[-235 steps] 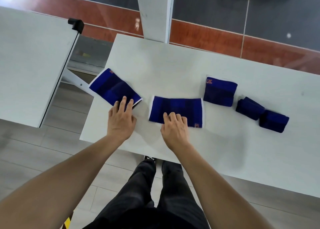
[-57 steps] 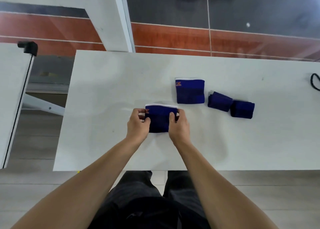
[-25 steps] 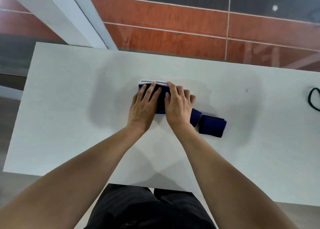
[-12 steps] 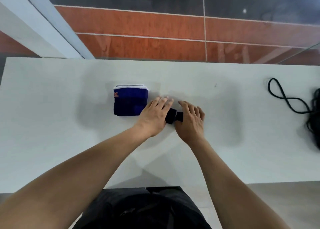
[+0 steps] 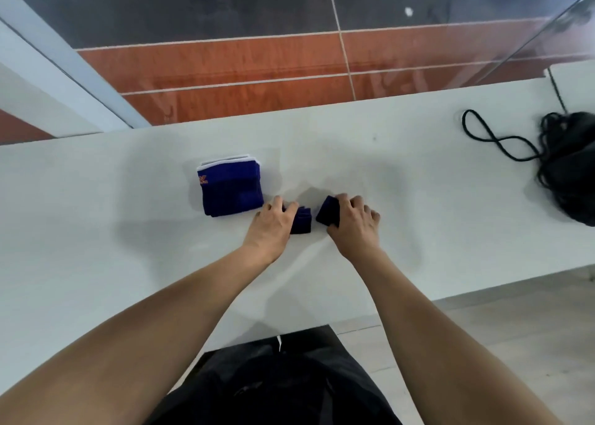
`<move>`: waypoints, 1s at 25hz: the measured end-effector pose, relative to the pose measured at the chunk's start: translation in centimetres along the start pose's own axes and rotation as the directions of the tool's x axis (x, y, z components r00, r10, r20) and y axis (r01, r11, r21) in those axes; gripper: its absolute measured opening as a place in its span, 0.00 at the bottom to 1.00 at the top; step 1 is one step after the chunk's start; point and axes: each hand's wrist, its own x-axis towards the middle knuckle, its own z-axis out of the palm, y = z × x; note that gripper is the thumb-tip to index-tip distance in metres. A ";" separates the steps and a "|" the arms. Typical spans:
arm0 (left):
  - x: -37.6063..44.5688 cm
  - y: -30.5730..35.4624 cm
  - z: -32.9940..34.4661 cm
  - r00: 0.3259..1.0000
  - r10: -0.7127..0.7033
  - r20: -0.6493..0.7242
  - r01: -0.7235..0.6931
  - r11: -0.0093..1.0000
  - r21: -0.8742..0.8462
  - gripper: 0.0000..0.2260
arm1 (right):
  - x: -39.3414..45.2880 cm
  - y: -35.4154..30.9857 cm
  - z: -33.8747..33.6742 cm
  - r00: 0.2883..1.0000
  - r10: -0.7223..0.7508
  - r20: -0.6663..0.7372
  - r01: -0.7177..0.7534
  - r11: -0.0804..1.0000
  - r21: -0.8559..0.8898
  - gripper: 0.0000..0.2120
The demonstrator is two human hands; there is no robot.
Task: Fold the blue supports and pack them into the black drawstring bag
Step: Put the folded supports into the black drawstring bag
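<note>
— What changed?
— Since a moment ago, your hands have separated the two small dark-blue folded supports.
— And now?
— Your left hand (image 5: 273,223) grips one small support (image 5: 301,221); your right hand (image 5: 352,220) clutches the other (image 5: 328,214). Stacked blue white-edged supports (image 5: 230,189) lie beside them on the white table (image 5: 96,231); the black drawstring bag (image 5: 570,164) sits far right.

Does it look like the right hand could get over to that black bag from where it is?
Probably yes: only bare table lies between the right hand and the bag, though the hand grips a small support.
</note>
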 end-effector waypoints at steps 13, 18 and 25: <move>-4.8 2.3 -4.1 0.988 0.074 0.136 -0.021 0.935 -0.355 0.20 | -9.8 2.2 -1.3 0.939 0.290 -0.185 -0.186 0.880 0.437 0.19; -4.3 8.7 -7.7 0.978 0.210 0.016 -0.184 0.891 -0.415 0.21 | -12.3 6.2 -4.8 0.884 0.360 -0.298 -0.163 0.835 0.525 0.19; -5.3 23.9 -8.0 0.950 0.312 -0.009 -0.271 0.810 -0.521 0.20 | -16.5 18.2 -9.5 0.827 0.425 -0.369 -0.167 0.811 0.560 0.21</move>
